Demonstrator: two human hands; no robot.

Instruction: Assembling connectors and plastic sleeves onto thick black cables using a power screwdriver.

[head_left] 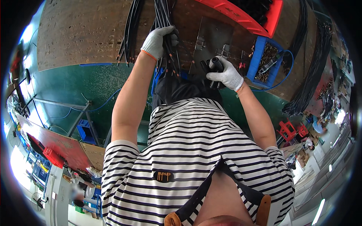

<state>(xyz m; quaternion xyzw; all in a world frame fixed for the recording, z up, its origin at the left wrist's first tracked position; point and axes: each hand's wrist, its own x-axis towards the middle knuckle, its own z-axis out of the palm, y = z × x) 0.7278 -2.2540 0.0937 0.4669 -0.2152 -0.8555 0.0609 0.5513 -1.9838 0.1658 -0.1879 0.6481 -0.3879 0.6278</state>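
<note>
My left hand [157, 42], in a white knit glove with an orange cuff, is wrapped round a bundle of black cables [163, 16]. Their cut ends show copper and hang over the table's near edge. In the same kind of glove, my right hand [226, 75] grips several black ribbed sleeves [215, 64], whose round open ends point up and away from me. The two hands are apart, both above the near edge of the brown table [83, 34]. Another bunch of black cables [132, 26] lies just left of my left hand.
Right of my right hand stands a blue bin [260, 49] of small copper-coloured parts, with a hand tool on a blue hose [292, 60]. A red crate [249, 22] with black parts sits at the far side. Metal fixtures [225, 49] are on a dark plate. More long cables [309, 79] hang at right.
</note>
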